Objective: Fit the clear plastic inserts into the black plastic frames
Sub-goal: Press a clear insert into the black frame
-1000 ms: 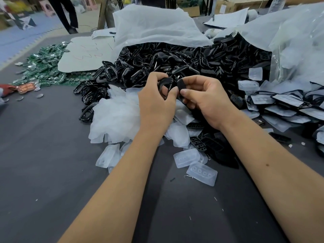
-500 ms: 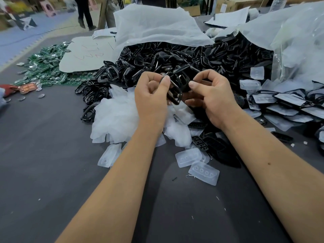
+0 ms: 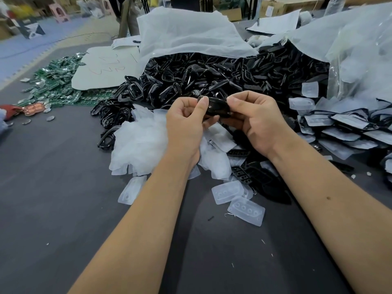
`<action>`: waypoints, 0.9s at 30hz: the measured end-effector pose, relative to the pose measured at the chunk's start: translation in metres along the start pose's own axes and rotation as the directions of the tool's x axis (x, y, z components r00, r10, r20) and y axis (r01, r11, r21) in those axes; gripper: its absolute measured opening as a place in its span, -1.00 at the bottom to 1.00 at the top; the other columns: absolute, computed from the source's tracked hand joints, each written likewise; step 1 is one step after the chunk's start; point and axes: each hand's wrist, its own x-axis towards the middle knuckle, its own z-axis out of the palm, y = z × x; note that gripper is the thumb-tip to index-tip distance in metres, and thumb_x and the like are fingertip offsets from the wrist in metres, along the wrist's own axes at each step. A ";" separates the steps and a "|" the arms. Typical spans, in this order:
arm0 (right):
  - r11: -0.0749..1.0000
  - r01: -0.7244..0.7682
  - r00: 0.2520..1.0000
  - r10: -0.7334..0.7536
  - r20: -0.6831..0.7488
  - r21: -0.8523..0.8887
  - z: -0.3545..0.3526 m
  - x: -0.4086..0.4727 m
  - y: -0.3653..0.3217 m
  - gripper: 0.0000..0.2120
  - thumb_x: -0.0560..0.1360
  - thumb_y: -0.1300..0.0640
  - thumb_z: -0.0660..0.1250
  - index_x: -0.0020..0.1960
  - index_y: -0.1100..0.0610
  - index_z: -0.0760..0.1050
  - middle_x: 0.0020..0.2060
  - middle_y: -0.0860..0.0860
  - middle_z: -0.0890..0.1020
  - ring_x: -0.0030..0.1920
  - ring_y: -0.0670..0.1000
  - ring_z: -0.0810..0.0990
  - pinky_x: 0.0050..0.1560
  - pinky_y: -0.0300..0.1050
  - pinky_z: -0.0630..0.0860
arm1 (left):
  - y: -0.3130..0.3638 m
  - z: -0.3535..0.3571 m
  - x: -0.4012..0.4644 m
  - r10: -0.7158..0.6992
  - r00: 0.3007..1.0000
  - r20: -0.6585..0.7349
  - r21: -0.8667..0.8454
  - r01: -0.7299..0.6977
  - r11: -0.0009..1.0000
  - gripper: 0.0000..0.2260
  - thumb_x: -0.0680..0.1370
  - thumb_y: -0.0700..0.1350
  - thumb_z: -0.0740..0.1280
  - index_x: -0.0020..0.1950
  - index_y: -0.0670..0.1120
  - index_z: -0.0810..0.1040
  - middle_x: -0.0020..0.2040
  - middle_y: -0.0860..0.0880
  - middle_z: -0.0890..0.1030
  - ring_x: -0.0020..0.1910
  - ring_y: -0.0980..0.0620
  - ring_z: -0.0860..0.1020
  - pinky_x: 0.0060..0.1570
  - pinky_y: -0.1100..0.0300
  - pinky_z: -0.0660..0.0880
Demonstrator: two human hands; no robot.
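Frame [image 3: 217, 107] | pinched between left hand [image 3: 186, 126], right hand [image 3: 257, 122] | above inserts [image 3: 140, 143]

The fingers [image 3: 202, 103] of both hands meet over the middle of the desk [image 3: 53, 209], pinching one frame [image 3: 218, 107] between them. Directly behind the fingers lies the heap of frames [image 3: 212, 75], spilling from under a sheet [image 3: 186, 37] that drapes over its far side. Below and to the left of the fingers sits a pile of inserts [image 3: 140, 143]; nearer than the fingers, two single inserts [image 3: 246, 211] lie side by side on the desk. Right of the fingers, fitted pieces [image 3: 343, 128] lie overlapping in rows, with a bag [image 3: 364, 66] behind them. Far left of the fingers, circuit boards [image 3: 57, 81] are spread on the desk, partly under a card [image 3: 106, 68].
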 end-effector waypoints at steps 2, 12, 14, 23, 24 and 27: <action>0.999 0.019 1.000 -0.019 0.005 -0.036 0.000 0.000 0.002 -0.92 0.52 0.36 0.46 -0.08 0.21 0.61 -0.17 0.16 0.71 -0.10 0.16 0.72 -0.01 0.02 0.69 | -0.001 0.000 0.001 0.007 1.000 0.000 0.007 -0.007 1.000 -0.87 0.64 -0.25 0.40 -0.05 -0.21 0.49 -0.23 -0.11 0.57 -0.23 0.03 0.62 -0.20 0.15 0.64; 0.994 0.031 0.998 -0.037 -0.055 -0.107 -0.001 0.003 0.007 -0.78 0.44 0.39 0.54 0.04 0.21 0.64 -0.19 0.12 0.72 -0.11 0.14 0.75 0.00 0.00 0.69 | -0.002 -0.001 0.000 0.052 0.994 0.095 0.041 -0.056 0.998 -0.85 0.63 -0.30 0.40 -0.10 -0.18 0.50 -0.27 -0.12 0.57 -0.19 -0.02 0.62 -0.11 0.11 0.64; 0.994 0.033 0.997 -0.040 -0.066 -0.109 0.000 0.003 0.008 -0.79 0.45 0.40 0.53 0.02 0.21 0.64 -0.19 0.11 0.73 -0.13 0.12 0.75 -0.04 -0.06 0.68 | -0.002 0.001 -0.002 0.060 0.992 0.111 0.046 -0.065 0.997 -0.86 0.62 -0.32 0.41 -0.09 -0.21 0.50 -0.24 -0.13 0.55 -0.18 -0.03 0.61 -0.08 0.10 0.65; 0.992 0.027 0.999 -0.031 -0.033 -0.123 0.001 0.002 0.007 -0.85 0.46 0.35 0.53 -0.02 0.18 0.67 -0.13 0.14 0.75 -0.06 0.16 0.75 0.11 0.04 0.70 | -0.003 0.003 -0.004 0.075 0.996 0.054 0.056 -0.078 0.995 -0.86 0.65 -0.25 0.39 -0.08 -0.19 0.50 -0.15 -0.24 0.50 -0.12 -0.16 0.57 -0.09 0.07 0.67; 0.993 0.023 0.999 -0.027 -0.028 -0.117 0.001 0.002 0.007 -0.86 0.47 0.35 0.52 -0.02 0.17 0.67 -0.13 0.14 0.75 -0.06 0.15 0.75 0.11 0.04 0.70 | -0.003 0.003 -0.003 0.074 0.996 0.040 0.068 -0.076 0.995 -0.86 0.65 -0.24 0.39 -0.08 -0.18 0.50 -0.15 -0.23 0.50 -0.13 -0.13 0.58 -0.10 0.09 0.67; 0.995 0.020 0.999 -0.022 -0.024 -0.101 0.001 0.001 0.005 -0.86 0.48 0.35 0.51 -0.01 0.17 0.66 -0.13 0.13 0.76 -0.07 0.12 0.74 0.10 0.02 0.69 | -0.005 0.003 -0.002 0.063 0.998 0.004 0.088 -0.063 0.994 -0.87 0.65 -0.21 0.40 -0.06 -0.18 0.52 -0.16 -0.22 0.56 -0.16 -0.02 0.64 -0.11 0.12 0.67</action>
